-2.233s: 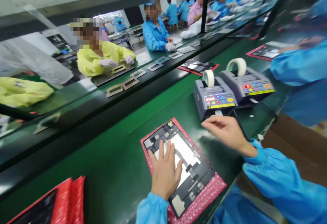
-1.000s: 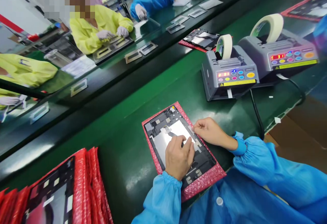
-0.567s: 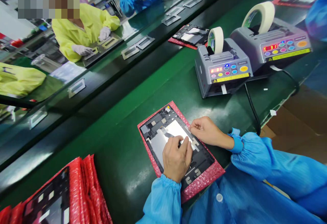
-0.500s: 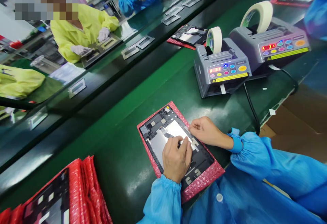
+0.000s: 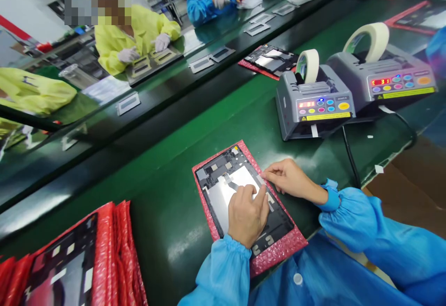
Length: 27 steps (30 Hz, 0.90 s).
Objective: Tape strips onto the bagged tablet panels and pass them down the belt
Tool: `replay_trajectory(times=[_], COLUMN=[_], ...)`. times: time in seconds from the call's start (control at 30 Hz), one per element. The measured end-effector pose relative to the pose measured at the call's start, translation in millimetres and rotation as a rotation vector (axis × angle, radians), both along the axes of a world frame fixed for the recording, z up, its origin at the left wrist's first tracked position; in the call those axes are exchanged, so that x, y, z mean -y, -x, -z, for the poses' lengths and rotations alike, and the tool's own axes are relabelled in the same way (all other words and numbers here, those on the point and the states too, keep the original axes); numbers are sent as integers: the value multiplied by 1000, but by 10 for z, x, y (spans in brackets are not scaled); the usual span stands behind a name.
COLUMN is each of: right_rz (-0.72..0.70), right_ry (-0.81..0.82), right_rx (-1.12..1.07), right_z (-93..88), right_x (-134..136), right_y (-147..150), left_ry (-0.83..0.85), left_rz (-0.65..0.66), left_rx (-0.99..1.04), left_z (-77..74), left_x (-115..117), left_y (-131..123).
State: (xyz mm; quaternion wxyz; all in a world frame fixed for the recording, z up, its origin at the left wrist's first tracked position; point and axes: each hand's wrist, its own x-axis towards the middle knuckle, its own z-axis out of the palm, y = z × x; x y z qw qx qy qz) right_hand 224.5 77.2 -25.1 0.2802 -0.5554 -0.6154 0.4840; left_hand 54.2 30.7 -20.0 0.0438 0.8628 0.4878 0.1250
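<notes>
An opened tablet (image 5: 218, 203), with silvery battery panels and dark housing, lies on a sheet of pink bubble wrap (image 5: 278, 255). My left hand (image 5: 247, 215) rests over the middle of the tablet, fingers bent and a gap beside the thumb; its fingertips are partly hidden. At the tablet's right edge, my right hand (image 5: 291, 180) has thumb and forefinger pinched together. A small pale strip of tape (image 5: 259, 179) shows at those fingertips, against the tablet's side.
Two grey tape dispensers (image 5: 315, 106) with tape rolls stand at the back right. Red bubble-wrap pouches (image 5: 120, 250) with another tablet (image 5: 66, 269) are at lower left. A third tablet (image 5: 270, 59) lies behind the dispensers. Across the dark rail (image 5: 156, 106), co-workers handle flat frames.
The view has shifted, so the scene sits a little to the right. My left hand's fingers have moved slightly on the tablet; my right hand stays at its edge.
</notes>
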Motion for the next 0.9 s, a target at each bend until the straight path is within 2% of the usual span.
replay_trajectory(times=[0.1,0.27,0.37,0.47,0.57,0.63,0.8,0.9], right_rz=[-34,-70,-55,-10,15,15,9,14], right_ry=[68,54,74,121,138,136,64,29], right_rx=[-12,11,-13,-56,-91,-105,-91,-77], right_z=[-20,-7,-8,-16,-7,9,49,47], right_x=[-75,-143,-141,-131,-129,-131,-135,-124], right_y=[3,67,65,44,29,24,22,21], left_ry=[-25,-52,-11,194,598,801,977,1053], left_rz=[-3,-9,-37,-179,-387,-454,-511,-542], left_rx=[3,1,54,213,402,455,466,472], left_z=[-1,-3,-37,-115,-176,-175,-109,-119], left_x=[2,21,24,-45,-191,-290,-404,-452], left_y=[-8,-19,-23,-33,-63,-91,-138,-137])
